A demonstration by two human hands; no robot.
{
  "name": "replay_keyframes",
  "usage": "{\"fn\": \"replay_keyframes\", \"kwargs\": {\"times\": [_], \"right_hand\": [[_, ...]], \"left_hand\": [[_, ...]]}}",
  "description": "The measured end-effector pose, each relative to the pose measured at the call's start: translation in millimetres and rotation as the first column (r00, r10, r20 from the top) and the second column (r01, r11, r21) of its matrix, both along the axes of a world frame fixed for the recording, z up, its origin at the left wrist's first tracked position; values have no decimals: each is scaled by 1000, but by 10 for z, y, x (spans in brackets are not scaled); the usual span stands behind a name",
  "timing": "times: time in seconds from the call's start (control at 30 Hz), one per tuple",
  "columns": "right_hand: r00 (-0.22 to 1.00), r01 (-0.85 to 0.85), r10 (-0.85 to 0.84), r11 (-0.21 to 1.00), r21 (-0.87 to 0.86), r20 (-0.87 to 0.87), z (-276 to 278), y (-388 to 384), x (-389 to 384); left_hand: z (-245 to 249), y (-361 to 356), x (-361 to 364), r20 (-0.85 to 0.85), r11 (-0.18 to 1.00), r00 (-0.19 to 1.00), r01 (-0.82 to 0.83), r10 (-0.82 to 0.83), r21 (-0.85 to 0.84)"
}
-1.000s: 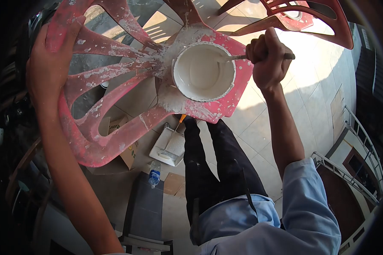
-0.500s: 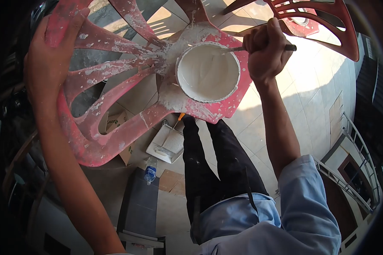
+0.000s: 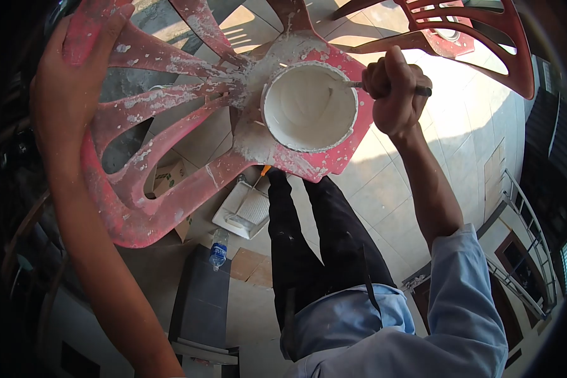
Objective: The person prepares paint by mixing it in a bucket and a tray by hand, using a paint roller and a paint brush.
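My left hand (image 3: 66, 88) is wrapped round the top of the backrest of a red plastic chair (image 3: 138, 220), which is spattered with white paint. On the chair's seat stands a round tub (image 3: 264, 120) holding thick white paint (image 3: 305, 110). My right hand (image 3: 397, 94) is closed in a fist round a thin stick-like tool (image 3: 424, 91) with a dark end. Its far tip reaches over the tub's right rim into the paint, so the kind of tool cannot be made out.
A second red chair (image 3: 516, 57) stands at the upper right. Below lie a white paint tray (image 3: 239, 217), a plastic water bottle (image 3: 218, 252) and a cardboard box (image 3: 167, 179). A dark bench-like block (image 3: 201, 302) is at the lower left, and a metal railing (image 3: 535, 233) at the right.
My right hand has moved slightly down and to the right, with the tool now near the tub's right side. My left hand keeps its hold on the chair.
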State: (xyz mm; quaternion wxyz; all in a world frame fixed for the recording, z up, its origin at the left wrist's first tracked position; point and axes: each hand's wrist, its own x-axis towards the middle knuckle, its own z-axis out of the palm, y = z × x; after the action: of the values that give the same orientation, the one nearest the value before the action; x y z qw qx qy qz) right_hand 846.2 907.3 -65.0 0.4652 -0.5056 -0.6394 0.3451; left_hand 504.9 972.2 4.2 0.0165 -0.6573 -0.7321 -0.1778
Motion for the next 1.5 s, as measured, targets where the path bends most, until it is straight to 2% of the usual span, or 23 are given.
{"fn": "replay_keyframes", "kwargs": {"times": [0.07,0.1,0.17,0.27,0.33,0.37,0.43,0.5,0.53,0.57,0.63,0.7,0.73,0.8,0.87,0.9,0.97,1.03,1.1,1.17,1.3,1.37,1.5], "right_hand": [[989,47,-25,988,147,-144,-191,-87,-285],[952,63,-21,990,128,-306,-261,-238,-458],[936,49,-27,997,55,-352,-419,-641,-577],[962,-203,167,966,-158,-214,-396,-1020,-223],[949,-274,227,937,-217,-218,-356,-724,192],[946,-266,203,931,-250,-253,-295,-466,316],[986,-138,106,954,-267,-130,-97,47,287],[994,-103,108,984,-144,30,-32,276,-15],[995,-71,76,995,75,-68,-60,270,-298],[987,-18,36,993,120,-154,-73,212,-490],[934,109,-103,994,-2,-341,-296,-127,-672],[951,1,-34,994,-106,-308,-362,-652,-707],[977,-109,99,993,-43,-190,-398,-848,-653],[951,-280,276,960,-12,-139,-463,-1039,-356],[966,-234,206,951,-201,-154,-281,-692,96],[949,-154,71,954,-259,-306,-224,-451,202],[974,-58,2,969,-241,-227,-3,6,167],[970,-57,36,995,-80,-242,16,241,-66],[938,9,-27,999,-53,-344,-97,163,-378],[942,8,-63,986,-165,-330,-332,-264,-549],[955,-273,242,943,-190,-169,-330,-976,-221],[960,-211,147,940,-269,-237,-206,-717,187],[987,26,-47,991,-134,-156,126,45,64]], "left_hand": [[56,-27,86,105,998,994,11,-5,-62],[32,-18,81,107,999,994,25,-20,-40],[-24,-7,6,103,999,993,48,-48,4],[22,-6,2,135,997,989,65,-59,-38],[12,1,-24,86,998,996,35,-32,-43],[10,5,-22,62,999,998,19,-16,-41],[3,14,-27,26,999,1000,-11,12,-43],[-3,10,-4,28,999,1000,-3,5,-40],[-1,4,5,41,999,999,14,-13,-31],[3,-1,9,60,999,998,22,-19,-45],[15,-2,17,109,995,994,29,-19,-92],[33,19,7,114,996,993,23,-12,-91],[15,11,6,89,998,996,15,-9,-65],[8,-5,5,80,999,997,17,-15,-32],[14,-24,13,106,999,994,34,-31,-23],[17,-37,11,118,999,992,41,-38,-22],[20,-35,29,124,999,992,42,-38,-30],[0,-10,0,107,999,994,24,-20,-42],[-4,11,4,112,998,994,14,-7,-63],[20,10,23,137,997,990,25,-15,-74],[17,-34,15,111,999,993,32,-27,-39],[23,-30,13,131,998,991,41,-36,-38],[30,-20,39,100,999,995,7,-2,-47]]}}
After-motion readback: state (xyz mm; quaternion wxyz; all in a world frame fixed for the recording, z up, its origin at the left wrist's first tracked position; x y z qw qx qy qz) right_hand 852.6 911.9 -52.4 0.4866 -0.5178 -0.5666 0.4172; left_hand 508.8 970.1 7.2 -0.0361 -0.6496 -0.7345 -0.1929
